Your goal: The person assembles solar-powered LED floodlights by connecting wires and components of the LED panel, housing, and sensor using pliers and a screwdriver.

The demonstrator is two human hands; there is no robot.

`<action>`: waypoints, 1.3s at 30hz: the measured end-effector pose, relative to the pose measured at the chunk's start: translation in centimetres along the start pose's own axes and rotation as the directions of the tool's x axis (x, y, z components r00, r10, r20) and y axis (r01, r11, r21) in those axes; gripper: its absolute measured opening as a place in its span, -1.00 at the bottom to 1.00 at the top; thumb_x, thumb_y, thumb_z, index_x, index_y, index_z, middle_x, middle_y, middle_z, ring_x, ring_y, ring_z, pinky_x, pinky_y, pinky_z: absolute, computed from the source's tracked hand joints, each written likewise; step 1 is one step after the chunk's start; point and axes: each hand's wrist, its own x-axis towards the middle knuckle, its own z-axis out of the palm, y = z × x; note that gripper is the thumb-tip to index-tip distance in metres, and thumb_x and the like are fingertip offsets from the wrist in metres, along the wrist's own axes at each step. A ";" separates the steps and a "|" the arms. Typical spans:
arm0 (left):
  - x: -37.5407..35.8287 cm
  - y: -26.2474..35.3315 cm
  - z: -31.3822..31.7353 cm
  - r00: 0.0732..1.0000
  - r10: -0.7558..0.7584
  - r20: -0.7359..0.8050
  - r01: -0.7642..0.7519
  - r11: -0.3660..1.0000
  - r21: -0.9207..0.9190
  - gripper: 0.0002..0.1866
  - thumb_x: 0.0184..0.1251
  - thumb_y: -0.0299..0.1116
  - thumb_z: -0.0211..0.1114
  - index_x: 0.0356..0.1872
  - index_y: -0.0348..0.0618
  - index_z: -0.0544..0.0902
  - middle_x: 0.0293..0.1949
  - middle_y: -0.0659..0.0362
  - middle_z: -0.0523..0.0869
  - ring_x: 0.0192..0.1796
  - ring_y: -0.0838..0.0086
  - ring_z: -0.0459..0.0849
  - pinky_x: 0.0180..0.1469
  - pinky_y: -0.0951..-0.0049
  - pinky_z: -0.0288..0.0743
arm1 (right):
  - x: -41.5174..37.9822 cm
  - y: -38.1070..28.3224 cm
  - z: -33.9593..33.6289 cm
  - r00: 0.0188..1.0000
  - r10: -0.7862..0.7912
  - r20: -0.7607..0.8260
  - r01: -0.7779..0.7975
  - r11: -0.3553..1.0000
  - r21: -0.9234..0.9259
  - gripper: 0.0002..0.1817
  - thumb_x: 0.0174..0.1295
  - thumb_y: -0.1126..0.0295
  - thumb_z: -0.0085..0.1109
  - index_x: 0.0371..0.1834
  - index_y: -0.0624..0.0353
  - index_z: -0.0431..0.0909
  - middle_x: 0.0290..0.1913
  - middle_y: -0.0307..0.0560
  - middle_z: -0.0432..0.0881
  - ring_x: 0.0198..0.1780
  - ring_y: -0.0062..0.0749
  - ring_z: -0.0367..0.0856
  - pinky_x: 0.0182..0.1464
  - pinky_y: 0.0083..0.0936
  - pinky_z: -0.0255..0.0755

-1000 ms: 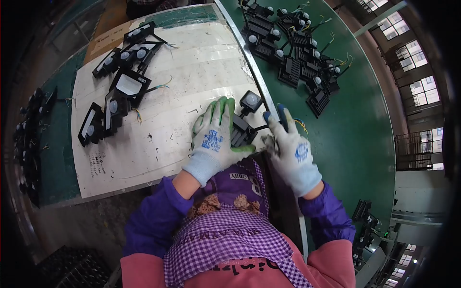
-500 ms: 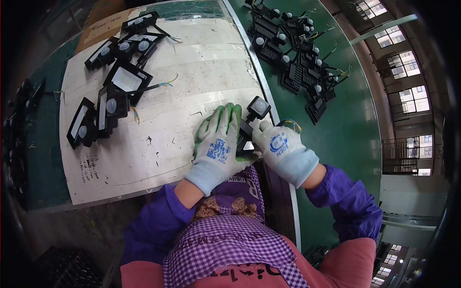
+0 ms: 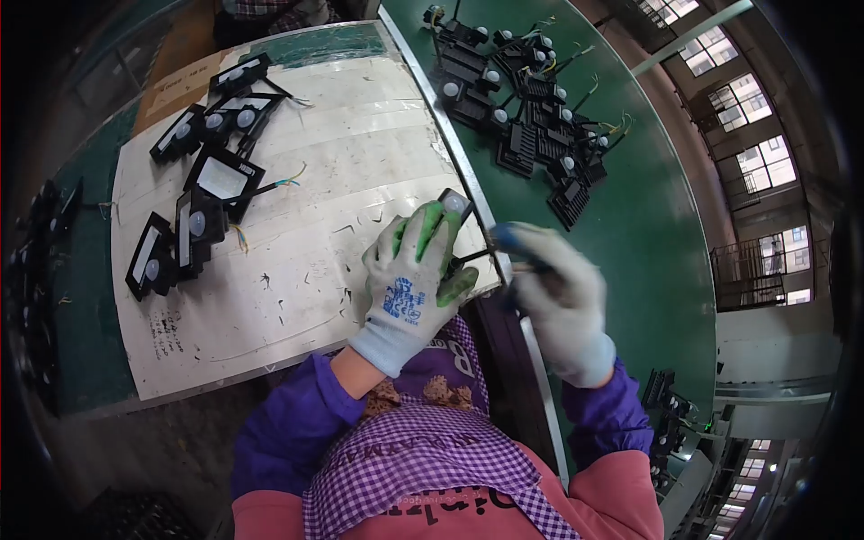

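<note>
Left hand (image 3: 409, 283): our grip clenches a black sensor floodlight (image 3: 450, 225) at frame centre.
Right hand (image 3: 558, 292): blurred; we cannot tell its grip.
Desk (image 3: 297, 243): white sheet under both.

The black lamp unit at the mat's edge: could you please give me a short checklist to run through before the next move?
1. Left hand covers the black lamp unit: ok.
2. Right hand steady: not ok, blurred.
3. Blue-tipped tool in the right hand: cannot tell which tool.
4. Unit lies on the white mat: ok, at its edge.
5. Pile of units on the green belt apart from both hands: ok.
</note>
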 end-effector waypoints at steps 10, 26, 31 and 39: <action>2.8 1.0 2.9 0.993 0.036 0.109 0.020 0.882 -0.471 -0.61 0.18 -0.49 0.17 0.07 -0.22 0.58 -0.22 -0.01 0.70 -0.18 0.17 0.70 -0.14 0.35 0.58 | -1.2 4.1 -5.0 0.756 0.333 -0.563 0.022 0.847 0.531 -0.80 0.37 0.39 0.08 -0.10 0.30 0.56 -0.43 -0.19 0.56 -0.62 -0.70 0.40 -0.63 -0.77 0.19; 2.8 -1.6 1.9 0.868 -0.076 0.492 0.470 0.451 -0.759 -0.63 0.27 -0.63 0.01 0.09 -0.34 0.54 -0.14 0.13 0.70 -0.21 0.55 0.66 -0.14 0.55 0.55 | 6.7 4.5 -2.2 0.929 0.204 0.308 -0.276 0.937 0.213 -0.79 0.23 0.50 0.23 -0.09 0.32 0.62 -0.43 -0.21 0.63 -0.47 -0.63 0.54 -0.41 -0.64 0.45; 2.4 -1.9 -0.7 0.917 -0.216 0.337 0.383 0.235 -0.893 -0.59 0.32 -0.57 0.10 0.21 -0.36 0.46 -0.15 0.15 0.63 -0.31 0.61 0.57 -0.16 0.59 0.54 | 6.0 4.3 -1.9 0.930 0.265 0.255 -0.315 0.932 0.180 -0.79 0.27 0.41 0.19 -0.10 0.28 0.61 -0.51 -0.29 0.55 -0.57 -0.71 0.43 -0.56 -0.68 0.34; 0.8 0.4 -0.9 0.995 -0.049 0.090 0.064 0.983 -0.172 -0.72 0.18 -0.33 0.36 -0.08 -0.12 0.68 -0.28 0.12 0.62 -0.24 0.33 0.61 -0.17 0.35 0.50 | 5.2 4.9 -1.9 0.946 0.243 0.213 -0.281 0.945 0.167 -0.81 0.32 0.42 0.14 -0.07 0.22 0.61 -0.47 -0.30 0.54 -0.51 -0.70 0.43 -0.48 -0.70 0.37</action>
